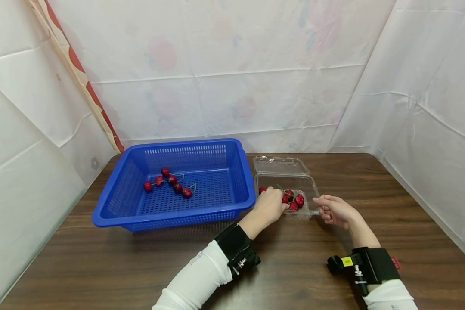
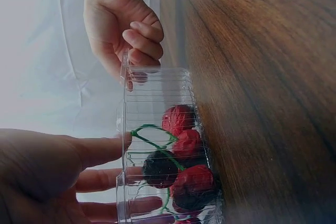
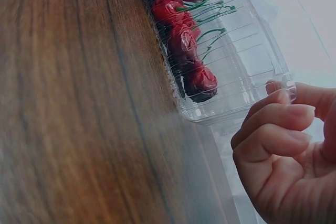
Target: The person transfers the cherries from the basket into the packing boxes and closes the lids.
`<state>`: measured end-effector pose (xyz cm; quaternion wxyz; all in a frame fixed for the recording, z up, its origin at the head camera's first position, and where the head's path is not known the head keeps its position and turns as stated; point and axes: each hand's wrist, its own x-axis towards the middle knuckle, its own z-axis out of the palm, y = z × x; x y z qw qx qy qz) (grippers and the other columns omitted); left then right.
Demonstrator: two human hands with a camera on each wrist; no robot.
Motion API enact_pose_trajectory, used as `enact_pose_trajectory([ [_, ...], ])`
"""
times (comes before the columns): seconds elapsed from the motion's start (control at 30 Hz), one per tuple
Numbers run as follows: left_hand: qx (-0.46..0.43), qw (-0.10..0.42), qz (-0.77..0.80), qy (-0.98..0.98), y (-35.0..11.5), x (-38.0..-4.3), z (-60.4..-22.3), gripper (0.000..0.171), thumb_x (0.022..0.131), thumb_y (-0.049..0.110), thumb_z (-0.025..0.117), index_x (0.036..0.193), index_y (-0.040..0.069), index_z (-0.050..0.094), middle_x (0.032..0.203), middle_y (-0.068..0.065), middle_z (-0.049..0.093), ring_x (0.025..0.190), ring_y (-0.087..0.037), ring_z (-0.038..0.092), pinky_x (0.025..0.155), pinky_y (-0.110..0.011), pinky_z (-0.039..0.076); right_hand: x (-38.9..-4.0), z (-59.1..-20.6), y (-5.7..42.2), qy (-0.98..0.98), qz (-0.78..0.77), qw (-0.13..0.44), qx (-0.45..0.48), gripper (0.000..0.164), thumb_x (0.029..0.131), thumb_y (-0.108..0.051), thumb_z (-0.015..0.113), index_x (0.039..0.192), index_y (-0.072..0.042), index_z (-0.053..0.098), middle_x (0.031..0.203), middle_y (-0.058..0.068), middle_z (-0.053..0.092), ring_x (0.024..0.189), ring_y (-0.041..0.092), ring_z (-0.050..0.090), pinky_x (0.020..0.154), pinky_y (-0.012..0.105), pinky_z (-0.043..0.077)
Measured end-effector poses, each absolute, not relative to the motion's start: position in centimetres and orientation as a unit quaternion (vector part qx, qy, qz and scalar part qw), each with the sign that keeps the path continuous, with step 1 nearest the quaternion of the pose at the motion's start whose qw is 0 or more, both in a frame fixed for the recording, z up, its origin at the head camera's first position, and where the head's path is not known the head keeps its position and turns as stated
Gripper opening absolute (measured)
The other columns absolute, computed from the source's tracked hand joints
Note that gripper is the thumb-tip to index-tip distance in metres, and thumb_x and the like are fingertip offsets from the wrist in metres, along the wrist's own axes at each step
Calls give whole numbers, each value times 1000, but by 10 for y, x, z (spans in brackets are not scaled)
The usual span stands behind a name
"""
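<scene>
A clear plastic clamshell box [image 1: 313, 189] stands on the table with its lid [image 1: 282, 165] folded back. Several red cherries [image 1: 299, 200] with green stems lie in it, some dark-sided in the left wrist view. My left hand [image 1: 269, 206] reaches over the near rim into the box's left part. Its fingers [image 2: 97, 180] look fairly straight among the cherries, and one fingertip is beside a green stem [image 2: 152, 142]; the hand hides part of the contents. At the near right corner, my right hand [image 1: 337, 211] pinches the box's rim between thumb and finger, other fingers curled [image 3: 275, 142].
Left of the box stands a blue plastic basket [image 1: 174, 217] with several cherries [image 1: 177, 187] on its slotted floor. Both stand on a brown wooden table [image 1: 112, 267]. White sheeting [image 1: 217, 86] rises behind and at both sides.
</scene>
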<state>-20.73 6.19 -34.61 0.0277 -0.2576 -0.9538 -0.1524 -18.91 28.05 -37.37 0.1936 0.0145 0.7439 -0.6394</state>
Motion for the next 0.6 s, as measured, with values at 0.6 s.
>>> enact_pose_trajectory([
  [0.6,-269,64,-151,-949,60,-193,-332,25,80,25,64,96,6,61,94,-7,58,87,-17,57,67,-29,48,-190,-376,281,742,-642,195,23,23,93,-27,46,78,-11,39,63,-2,40,49,6,34,47,21,31],
])
